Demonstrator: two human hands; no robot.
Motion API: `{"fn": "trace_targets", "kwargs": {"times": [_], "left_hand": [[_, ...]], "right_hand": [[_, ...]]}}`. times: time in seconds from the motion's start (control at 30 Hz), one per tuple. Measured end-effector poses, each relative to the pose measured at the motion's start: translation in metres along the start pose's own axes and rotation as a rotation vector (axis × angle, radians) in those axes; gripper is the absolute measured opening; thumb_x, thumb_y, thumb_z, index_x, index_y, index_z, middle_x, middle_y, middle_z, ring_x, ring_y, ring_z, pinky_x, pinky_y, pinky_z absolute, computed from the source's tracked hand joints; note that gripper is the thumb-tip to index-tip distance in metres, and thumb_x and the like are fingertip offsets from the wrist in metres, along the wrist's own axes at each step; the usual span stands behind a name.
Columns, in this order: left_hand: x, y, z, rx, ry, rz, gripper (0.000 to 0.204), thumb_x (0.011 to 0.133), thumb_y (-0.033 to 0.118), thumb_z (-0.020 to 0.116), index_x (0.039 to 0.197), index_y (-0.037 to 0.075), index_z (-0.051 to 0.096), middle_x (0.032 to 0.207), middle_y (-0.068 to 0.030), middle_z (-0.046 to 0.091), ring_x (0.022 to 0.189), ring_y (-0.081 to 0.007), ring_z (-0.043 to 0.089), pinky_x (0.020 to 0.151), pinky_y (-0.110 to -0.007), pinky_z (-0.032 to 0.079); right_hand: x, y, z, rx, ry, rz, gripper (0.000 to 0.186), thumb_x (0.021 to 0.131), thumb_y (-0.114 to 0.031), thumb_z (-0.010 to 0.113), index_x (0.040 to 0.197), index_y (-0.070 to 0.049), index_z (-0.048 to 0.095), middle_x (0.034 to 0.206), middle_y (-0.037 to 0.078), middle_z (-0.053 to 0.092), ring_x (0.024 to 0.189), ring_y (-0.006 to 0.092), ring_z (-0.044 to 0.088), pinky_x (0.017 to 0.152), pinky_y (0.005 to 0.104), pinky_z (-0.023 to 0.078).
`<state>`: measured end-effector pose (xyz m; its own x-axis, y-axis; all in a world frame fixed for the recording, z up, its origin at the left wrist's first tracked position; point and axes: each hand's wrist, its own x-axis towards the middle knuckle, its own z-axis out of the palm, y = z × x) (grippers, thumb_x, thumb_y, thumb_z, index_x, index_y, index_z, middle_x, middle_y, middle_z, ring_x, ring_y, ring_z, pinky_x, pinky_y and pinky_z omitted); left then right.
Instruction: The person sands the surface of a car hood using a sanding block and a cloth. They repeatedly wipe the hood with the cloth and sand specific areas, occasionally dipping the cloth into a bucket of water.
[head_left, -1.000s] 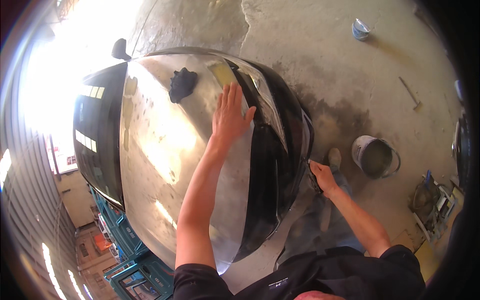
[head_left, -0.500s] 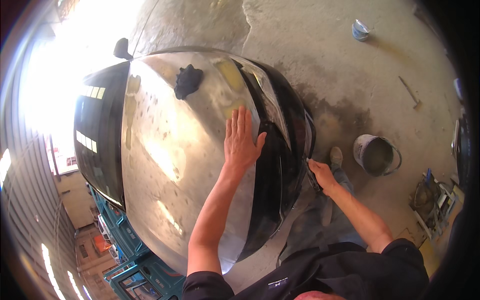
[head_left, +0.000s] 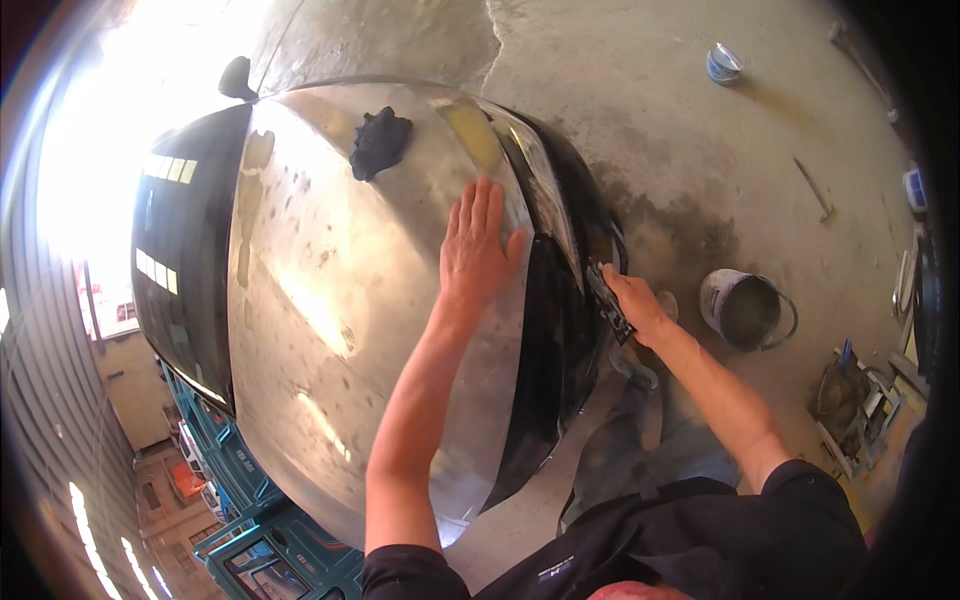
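A car hood (head_left: pixel 380 250) of bare, dull metal with dark spots and yellowish patches (head_left: pixel 470 138) fills the middle of the view. My left hand (head_left: pixel 476 245) lies flat on it near the front edge, fingers stretched out and holding nothing. In my right hand (head_left: pixel 640 308) is a black flat block (head_left: pixel 611 306) with pale smudges, gripped by one side. The hand and block are in front of the black bumper (head_left: pixel 575 230); I cannot tell whether the block touches it. A crumpled black cloth or glove (head_left: pixel 381 143) rests farther back on the hood.
A grey bucket (head_left: pixel 745 310) with a handle stands on the concrete floor to the right, beside a dark wet stain (head_left: pixel 675 225). Farther off are a small blue bucket (head_left: pixel 723 65) and a thin-handled tool (head_left: pixel 815 190). Assorted parts (head_left: pixel 865 395) lie at the right; teal doors (head_left: pixel 290 550) stand lower left.
My right hand has lifted the block up and slightly left, showing more of its flat face. My left hand has slid a little farther up along the hood. The view has shifted slightly.
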<state>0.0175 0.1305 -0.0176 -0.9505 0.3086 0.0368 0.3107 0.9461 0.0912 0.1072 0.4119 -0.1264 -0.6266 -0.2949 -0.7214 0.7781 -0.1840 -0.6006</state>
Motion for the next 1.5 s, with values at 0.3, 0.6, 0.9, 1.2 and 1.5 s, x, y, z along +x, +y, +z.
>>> {"fn": "trace_targets", "kwargs": {"times": [0.3, 0.6, 0.9, 1.2, 1.5], "left_hand": [[-0.071, 0.07, 0.012, -0.015, 0.057, -0.25, 0.091, 0.111, 0.047, 0.064, 0.176, -0.007, 0.032, 0.184, -0.0318, 0.032, 0.172, -0.0511, 0.026, 0.141, -0.061, 0.021], [0.037, -0.008, 0.014, 0.068, 0.155, -0.391, 0.094, 0.112, 0.054, 0.059, 0.175, -0.01, 0.032, 0.184, -0.0317, 0.031, 0.172, -0.0507, 0.025, 0.142, -0.058, 0.018], [-0.013, 0.058, 0.029, 0.033, 0.159, -0.433, 0.099, 0.11, 0.057, 0.062, 0.175, -0.011, 0.031, 0.186, -0.0326, 0.026, 0.174, -0.0502, 0.02, 0.142, -0.059, 0.016], [-0.07, 0.119, 0.032, -0.008, 0.106, -0.485, 0.097, 0.111, 0.051, 0.065, 0.177, -0.01, 0.027, 0.187, -0.0314, 0.024, 0.175, -0.0496, 0.018, 0.142, -0.059, 0.016], [-0.003, 0.063, 0.039, 0.119, 0.242, -0.554, 0.1, 0.11, 0.058, 0.061, 0.174, -0.013, 0.031, 0.183, -0.0349, 0.031, 0.173, -0.0511, 0.023, 0.142, -0.059, 0.016]], "right_hand": [[-0.014, 0.041, -0.009, 0.035, 0.017, 0.097, 0.058, 0.117, -0.058, 0.064, 0.112, -0.004, 0.084, 0.091, 0.002, 0.076, 0.076, 0.013, 0.067, 0.072, 0.0332, 0.053], [-0.021, 0.044, -0.027, 0.1, 0.062, 0.138, 0.06, 0.116, -0.062, 0.063, 0.108, -0.005, 0.083, 0.087, 0.003, 0.076, 0.073, 0.0141, 0.067, 0.067, 0.0331, 0.053], [-0.024, 0.046, -0.046, 0.068, 0.035, 0.155, 0.058, 0.119, -0.057, 0.06, 0.108, -0.003, 0.078, 0.087, 0.004, 0.073, 0.066, 0.0161, 0.069, 0.062, 0.0338, 0.059], [-0.032, 0.052, -0.047, 0.134, 0.015, 0.143, 0.062, 0.117, -0.061, 0.06, 0.102, -0.005, 0.08, 0.083, 0.005, 0.073, 0.065, 0.0165, 0.067, 0.059, 0.0356, 0.052], [-0.04, 0.031, -0.079, 0.119, 0.109, 0.145, 0.057, 0.118, -0.059, 0.06, 0.104, -0.006, 0.076, 0.086, 0.004, 0.072, 0.07, 0.0159, 0.069, 0.064, 0.0349, 0.058]]}}
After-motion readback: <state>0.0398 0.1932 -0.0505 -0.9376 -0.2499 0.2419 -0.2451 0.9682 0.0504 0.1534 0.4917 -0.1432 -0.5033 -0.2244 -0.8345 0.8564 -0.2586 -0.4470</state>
